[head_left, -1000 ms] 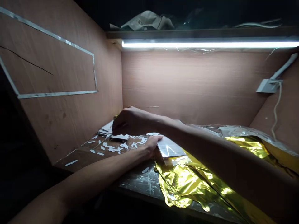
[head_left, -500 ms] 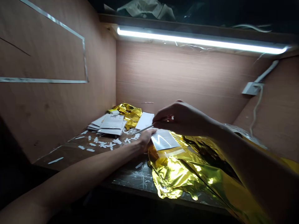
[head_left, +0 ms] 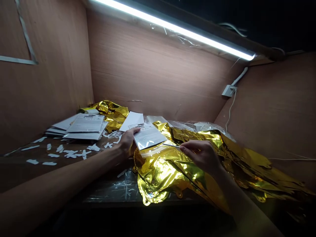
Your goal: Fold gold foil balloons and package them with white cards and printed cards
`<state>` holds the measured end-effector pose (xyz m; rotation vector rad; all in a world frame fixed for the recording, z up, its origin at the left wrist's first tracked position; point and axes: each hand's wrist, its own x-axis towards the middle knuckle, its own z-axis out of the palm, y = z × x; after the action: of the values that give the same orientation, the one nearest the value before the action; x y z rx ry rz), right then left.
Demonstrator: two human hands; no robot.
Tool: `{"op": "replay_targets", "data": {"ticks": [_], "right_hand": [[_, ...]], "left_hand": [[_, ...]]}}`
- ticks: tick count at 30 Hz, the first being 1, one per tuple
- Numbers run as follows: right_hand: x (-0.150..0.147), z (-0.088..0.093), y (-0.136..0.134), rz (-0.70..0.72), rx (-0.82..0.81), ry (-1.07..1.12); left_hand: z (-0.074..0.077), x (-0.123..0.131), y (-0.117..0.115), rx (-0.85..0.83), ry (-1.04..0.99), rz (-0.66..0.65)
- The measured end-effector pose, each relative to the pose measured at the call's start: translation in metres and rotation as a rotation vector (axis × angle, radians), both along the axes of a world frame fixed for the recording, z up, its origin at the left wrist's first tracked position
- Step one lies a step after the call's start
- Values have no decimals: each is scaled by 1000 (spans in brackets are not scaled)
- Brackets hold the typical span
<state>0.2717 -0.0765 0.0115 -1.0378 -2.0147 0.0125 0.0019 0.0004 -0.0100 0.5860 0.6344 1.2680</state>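
My left hand [head_left: 127, 142] grips the left edge of a clear packet [head_left: 150, 135] with a white printed card in it, thumb on top. A clear flap strip shows along the packet's near side, over shiny gold foil [head_left: 158, 174]. My right hand [head_left: 201, 154] is closed in a pinch on a thin white stick [head_left: 171, 145], perhaps a straw. The stick points left, its tip by the packet's lower right corner. The foil sheets lie beneath the packet and spread to the right under my right forearm.
A stack of similar printed packets [head_left: 85, 126] lies at the left, with crumpled gold foil [head_left: 112, 113] behind it. White paper scraps [head_left: 74, 153] are scattered in front. A white card [head_left: 132, 120] and clear plastic bags [head_left: 209, 126] lie at the back. A tube light [head_left: 177, 29] hangs above.
My right hand has come down and away from the packet's top, now at its lower right with the stick. More of the packet's printed face shows. The view has turned to the right.
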Motion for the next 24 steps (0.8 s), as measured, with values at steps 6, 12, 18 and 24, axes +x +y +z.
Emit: {"op": "replay_targets", "data": {"ticks": [6,12,18,24], "right_hand": [[3,-4,6,19,-31,-12],[9,-10,8,-32,-34,7],[5,-8,4,-113,57,-40],[-1,-2,-3,-98,130,-105]], "left_hand": [[0,3,0,-22,54,49],[-5,3,1,-14,24,9],[-3,4,0,-11,25,22],[0,3,0,3,14,40]]}}
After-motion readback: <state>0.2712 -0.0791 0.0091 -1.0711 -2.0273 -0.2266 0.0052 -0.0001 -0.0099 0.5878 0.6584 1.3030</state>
